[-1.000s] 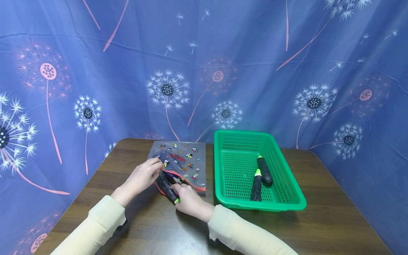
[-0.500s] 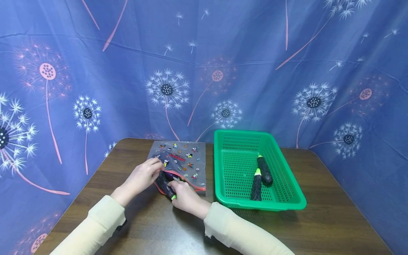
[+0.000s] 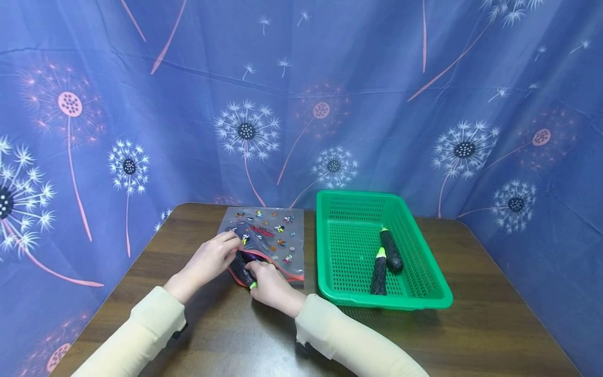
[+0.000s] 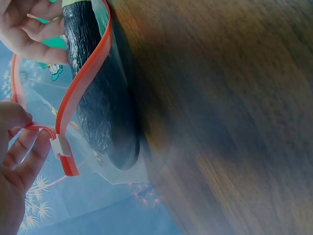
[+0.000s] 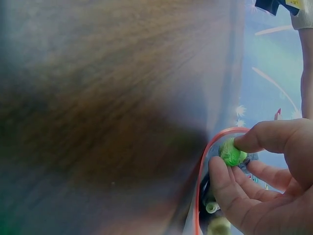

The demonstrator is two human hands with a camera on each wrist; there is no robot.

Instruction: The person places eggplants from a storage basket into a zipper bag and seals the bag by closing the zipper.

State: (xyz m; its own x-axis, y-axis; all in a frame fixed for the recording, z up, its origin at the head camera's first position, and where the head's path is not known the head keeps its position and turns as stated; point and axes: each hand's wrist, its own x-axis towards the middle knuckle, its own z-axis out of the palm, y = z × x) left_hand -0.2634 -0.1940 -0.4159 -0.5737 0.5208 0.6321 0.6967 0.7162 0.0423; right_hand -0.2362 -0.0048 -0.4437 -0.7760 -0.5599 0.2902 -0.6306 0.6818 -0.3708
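A clear zip bag (image 3: 293, 230) with printed cartoon figures lies on the table, its red-edged mouth facing me. My left hand (image 3: 212, 262) pinches the red rim (image 4: 85, 73) at the bag's left, near a white slider (image 4: 59, 145). My right hand (image 3: 272, 285) grips a dark, wrinkled cucumber (image 3: 240, 271) by its bright green end (image 5: 230, 152). Most of the cucumber is within the bag mouth, and its far end shows through the plastic in the left wrist view. Beside it in the bag is a purple eggplant (image 3: 252, 256), partly covered by the right hand.
To the right stands a green plastic basket (image 3: 325, 251) with two more dark, green-tipped cucumbers, one at the front (image 3: 379, 275) and one behind it (image 3: 391, 251). The brown wooden table (image 3: 226, 335) ends at a blue dandelion-print curtain (image 3: 292, 52).
My right hand has moved left and slightly away from me, sliding the cucumber deeper into the bag. The left hand has stayed on the bag's rim.
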